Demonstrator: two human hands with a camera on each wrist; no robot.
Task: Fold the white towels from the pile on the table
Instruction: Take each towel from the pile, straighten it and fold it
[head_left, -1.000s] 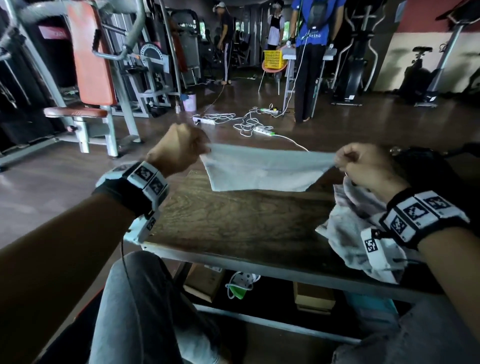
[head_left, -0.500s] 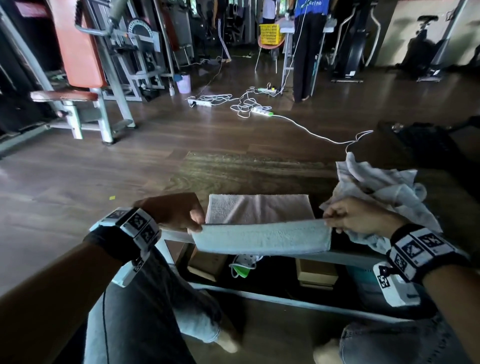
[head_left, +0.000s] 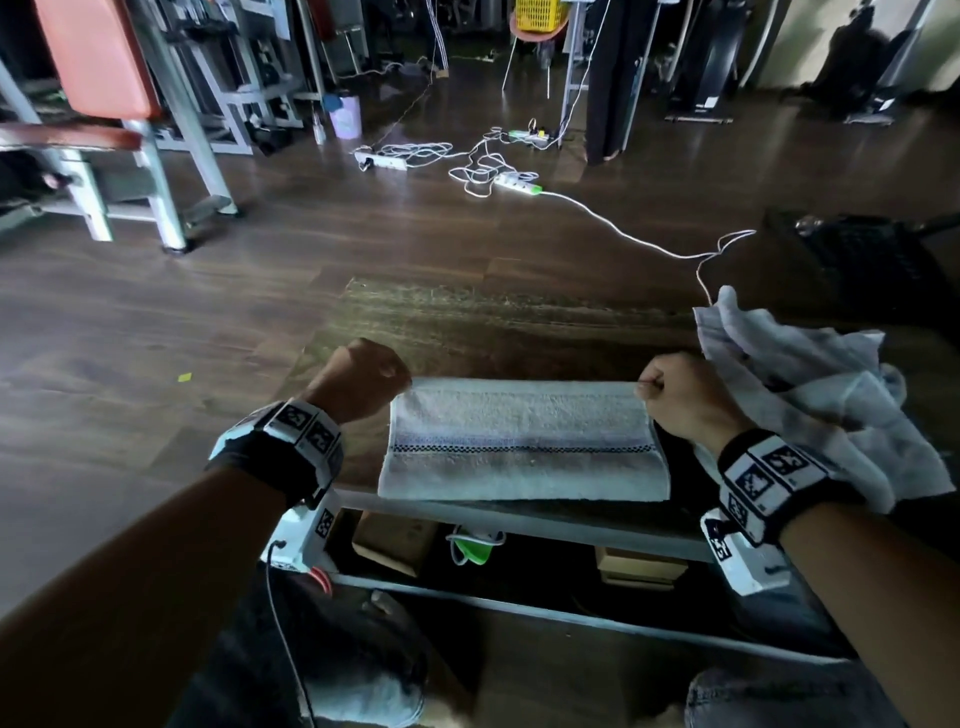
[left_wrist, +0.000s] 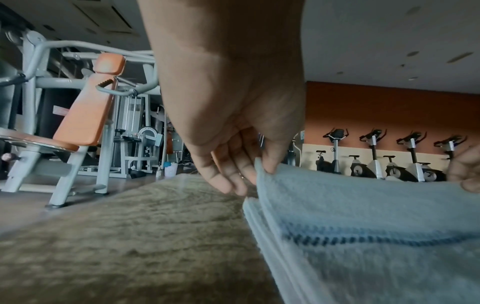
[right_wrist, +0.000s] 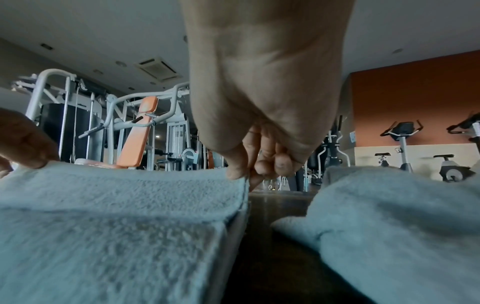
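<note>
A white towel (head_left: 522, 441) with a dark checked stripe lies folded flat on the dark wooden table (head_left: 467, 327), near its front edge. My left hand (head_left: 363, 379) pinches the towel's far left corner (left_wrist: 262, 170) between thumb and fingers. My right hand (head_left: 675, 395) pinches the far right corner (right_wrist: 242, 179) the same way. The folded layers (left_wrist: 262, 226) show at the towel's left edge. A crumpled pile of white towels (head_left: 810, 389) sits on the table just right of my right hand and shows close up (right_wrist: 389, 216) in the right wrist view.
A black bag (head_left: 862, 265) lies at the table's far right. Boxes and a green item (head_left: 472, 545) sit on the shelf under the table. Power strips and white cables (head_left: 483, 166) sprawl on the floor beyond, with gym machines (head_left: 104, 104) at the back left.
The towel was held stretched in the air, then laid on the table; both hands carried its near edge forward over the rest, so it now lies doubled with the stripe on top.
</note>
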